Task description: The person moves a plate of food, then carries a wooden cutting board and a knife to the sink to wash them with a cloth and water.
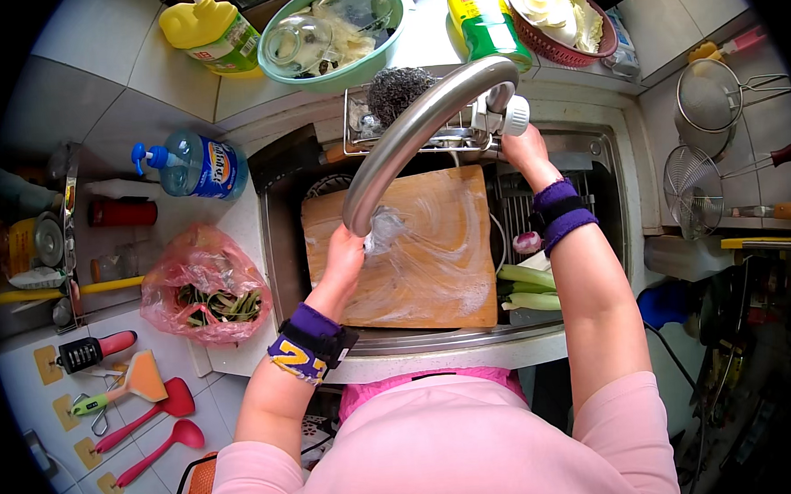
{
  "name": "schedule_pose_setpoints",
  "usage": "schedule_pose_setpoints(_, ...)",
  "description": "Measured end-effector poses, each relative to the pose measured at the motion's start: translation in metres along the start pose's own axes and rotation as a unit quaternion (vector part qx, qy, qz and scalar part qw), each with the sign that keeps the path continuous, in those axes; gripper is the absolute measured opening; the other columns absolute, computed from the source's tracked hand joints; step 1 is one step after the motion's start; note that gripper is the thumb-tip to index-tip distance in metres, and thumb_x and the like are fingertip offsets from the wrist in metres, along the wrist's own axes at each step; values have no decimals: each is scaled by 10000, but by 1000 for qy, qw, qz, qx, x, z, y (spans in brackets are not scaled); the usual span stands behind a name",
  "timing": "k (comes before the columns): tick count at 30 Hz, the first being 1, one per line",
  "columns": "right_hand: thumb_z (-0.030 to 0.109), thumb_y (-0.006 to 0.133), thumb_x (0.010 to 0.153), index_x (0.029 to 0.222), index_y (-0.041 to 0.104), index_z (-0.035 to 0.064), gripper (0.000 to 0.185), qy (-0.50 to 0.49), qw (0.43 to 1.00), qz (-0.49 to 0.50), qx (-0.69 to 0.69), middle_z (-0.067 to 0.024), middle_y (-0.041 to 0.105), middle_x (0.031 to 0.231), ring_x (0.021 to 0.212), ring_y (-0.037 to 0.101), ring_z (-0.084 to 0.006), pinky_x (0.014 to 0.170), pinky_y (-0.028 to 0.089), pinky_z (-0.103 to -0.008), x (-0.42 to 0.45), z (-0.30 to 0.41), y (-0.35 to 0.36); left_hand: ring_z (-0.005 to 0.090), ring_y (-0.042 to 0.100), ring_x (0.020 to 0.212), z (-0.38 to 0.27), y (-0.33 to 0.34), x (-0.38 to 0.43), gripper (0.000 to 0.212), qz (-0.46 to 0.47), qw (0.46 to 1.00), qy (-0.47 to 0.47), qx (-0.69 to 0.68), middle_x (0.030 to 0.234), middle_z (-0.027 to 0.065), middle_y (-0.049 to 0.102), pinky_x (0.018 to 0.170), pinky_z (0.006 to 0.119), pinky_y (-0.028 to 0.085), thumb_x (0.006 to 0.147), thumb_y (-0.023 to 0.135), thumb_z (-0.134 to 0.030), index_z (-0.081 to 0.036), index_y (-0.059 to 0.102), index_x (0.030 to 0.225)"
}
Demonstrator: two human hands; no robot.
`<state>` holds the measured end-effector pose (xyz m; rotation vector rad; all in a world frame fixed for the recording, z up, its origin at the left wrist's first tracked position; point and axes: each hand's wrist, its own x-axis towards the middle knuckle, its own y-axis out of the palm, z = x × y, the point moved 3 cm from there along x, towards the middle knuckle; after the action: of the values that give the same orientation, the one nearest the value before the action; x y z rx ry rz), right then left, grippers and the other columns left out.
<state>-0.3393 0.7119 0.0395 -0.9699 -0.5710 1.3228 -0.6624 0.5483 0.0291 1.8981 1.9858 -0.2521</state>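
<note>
A wet wooden cutting board (436, 258), streaked with whitish suds, lies across the sink (400, 342). Over it arches a steel faucet spout (423, 131), and clear water (385, 231) spreads on the board near its tip. My left hand (344, 263) is curled right at the spout's tip, its fingers largely hidden. Behind the sink, my right hand (526, 149) reaches to the faucet base, just below a white knob (515, 116). Its fingertips are out of sight. Both wrists wear purple bands.
A wire rack with a steel scouring pad (399, 94) stands behind the board. Green stalks (528, 287) lie to its right in the sink. A cleaver (287, 157) rests at the back left corner. On the left are a blue pump bottle (197, 167) and a pink plastic bag (206, 290).
</note>
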Motion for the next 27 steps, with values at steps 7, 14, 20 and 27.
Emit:
schedule_pose_setpoints(7,191,485,834,1036,663,23,317,-18,999,-5,35,-253,633,1054,1030,584,-423,866,475,-475,6,-12,4,86,547,924,1,12,6,257,14,999,-10,-33,1033,6,622,810,255,435,953,555,-181,-23,595,1151)
schedule_pose_setpoints(14,138,466,816,1025,655,-10,319,-23,999,-6,45,-280,628,1039,1024,587,-431,874,469,-479,11,-16,11,108,527,962,39,-2,22,269,-21,1000,-7,-7,1038,10,609,841,275,418,936,583,-191,-32,582,1152)
schedule_pose_setpoints(20,128,468,810,1016,645,-36,317,-26,998,-12,49,-290,622,1041,1017,588,-435,875,466,-483,18,-29,18,126,527,987,27,12,18,300,-9,999,-29,-27,1075,17,601,872,286,413,936,590,-204,-34,570,1183)
schedule_pose_setpoints(27,233,551,872,1136,532,-48,386,-20,994,-55,90,-257,650,971,955,614,-419,844,478,-473,3,-31,17,129,605,975,43,11,26,331,-24,1000,-8,14,1114,51,612,828,273,497,1003,472,-230,-29,496,1265)
